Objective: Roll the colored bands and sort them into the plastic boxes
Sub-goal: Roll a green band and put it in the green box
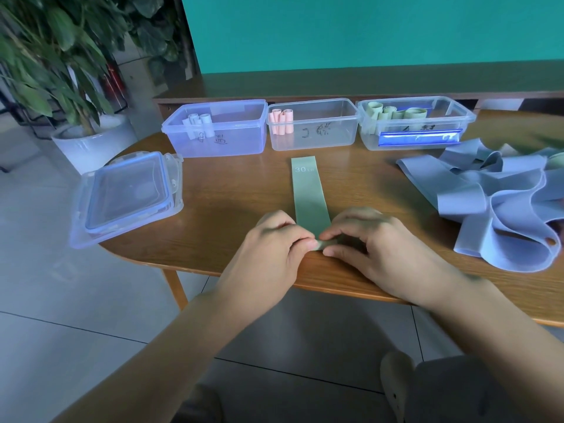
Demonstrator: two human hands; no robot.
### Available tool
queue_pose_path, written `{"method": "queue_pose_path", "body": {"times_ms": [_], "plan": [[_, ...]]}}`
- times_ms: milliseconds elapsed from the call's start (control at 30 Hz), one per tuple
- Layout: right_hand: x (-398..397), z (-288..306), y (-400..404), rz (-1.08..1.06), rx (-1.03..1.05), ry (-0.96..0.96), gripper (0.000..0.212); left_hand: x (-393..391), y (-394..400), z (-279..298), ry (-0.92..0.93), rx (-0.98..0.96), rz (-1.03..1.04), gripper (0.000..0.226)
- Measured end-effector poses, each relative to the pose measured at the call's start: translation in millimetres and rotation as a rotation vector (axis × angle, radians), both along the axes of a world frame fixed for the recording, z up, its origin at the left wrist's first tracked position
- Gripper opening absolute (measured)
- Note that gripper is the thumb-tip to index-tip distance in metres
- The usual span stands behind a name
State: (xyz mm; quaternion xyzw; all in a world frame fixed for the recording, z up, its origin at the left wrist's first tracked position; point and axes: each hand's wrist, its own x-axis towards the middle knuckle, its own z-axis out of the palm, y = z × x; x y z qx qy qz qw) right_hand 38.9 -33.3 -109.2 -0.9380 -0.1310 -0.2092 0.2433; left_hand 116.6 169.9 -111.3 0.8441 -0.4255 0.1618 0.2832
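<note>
Head view, one frame.

Green band (309, 190): lies flat on the wooden surface (232, 190), running from the near edge toward the middle box; far end printed "30 LB". Near end turned up into a small roll.

Left hand (274, 248): fingers (300, 238) curled, pinching the rolled near end of the green band from the left.

Right hand (375, 248): fingers curled over the same rolled end from the right, thumb tip against it. Both hands meet at the roll, close to the near edge of the surface.

Left box (218, 129): clear plastic, open, holds a few pale rolled bands at its left end; handwriting on the front wall.

Middle box (314, 125): clear plastic, open, holds pink rolls (282, 120) at its left end.

Right box (415, 122): clear plastic, open, holds green rolls (393, 112); a blue strip shows along its front wall.

Loose bands (503, 193): a heap of blue-grey unrolled bands on the right of the surface.

Lids (128, 193): stacked clear lids at the left end of the surface, overhanging its edge.

Potted plant (70, 71): on the floor, left background.
</note>
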Motion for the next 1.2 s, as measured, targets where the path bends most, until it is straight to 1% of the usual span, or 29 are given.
{"method": "queue_pose_path", "body": {"times_ms": [67,133,267,367,467,533,633,733,933,1067,1200], "plan": [[2,-2,-1,-0.001,0.009,0.009,0.018,1,0,1,-0.015,0.006,-0.003,0.021],[3,-2,-2,-0.002,0.012,0.021,0.017,2,0,3,0.009,-0.001,-0.016,0.021],[5,0,-2,-0.006,0.024,0.039,0.024,4,3,8,0.091,-0.011,-0.050,0.021],[5,1,-2,-0.015,0.028,0.049,0.029,6,1,9,0.094,0.010,-0.054,0.014],[5,0,-1,-0.041,0.016,0.036,0.035,10,-2,9,0.088,-0.020,-0.057,0.009],[4,-2,1,-0.083,0.009,-0.013,0.031,12,-3,9,0.086,-0.025,-0.058,0.009],[4,-2,4,-0.102,0.016,-0.075,0.020,16,-5,9,0.084,-0.006,-0.058,0.011],[7,-2,3,-0.083,0.007,-0.073,0.015,18,-5,7,0.087,-0.022,-0.050,0.013],[11,-3,0,-0.102,0.004,0.008,0.029,19,-9,3,0.006,-0.030,-0.013,0.015],[13,-4,-1,-0.104,0.011,0.024,0.031,19,-8,6,0.008,-0.039,-0.048,0.008],[15,-6,1,-0.141,-0.012,0.027,0.040,22,-10,8,0.085,-0.023,-0.039,0.016]]}}
